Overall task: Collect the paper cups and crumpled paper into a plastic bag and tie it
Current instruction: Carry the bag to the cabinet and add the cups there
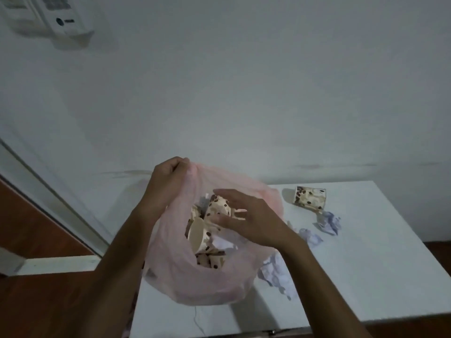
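A pink plastic bag point(175, 272) stands open on the white table point(366, 276). My left hand point(168, 175) grips its rim at the top and holds it up. Over the bag's mouth my right hand point(246, 215) has its fingers spread and touches a patterned paper cup point(218, 206). Several more cups point(197, 236) and white paper lie inside the bag. Another patterned cup point(310, 197) lies on its side on the table to the right. Crumpled paper balls sit near it point(329, 222), point(311, 236), and one point(278, 272) beside the bag.
A white wall rises straight behind the table. On the left are a door frame point(48, 191) and brown wooden floor point(36, 301). A white wall unit point(48, 18) hangs at the top left. The table's front edge point(341, 323) is close to me.
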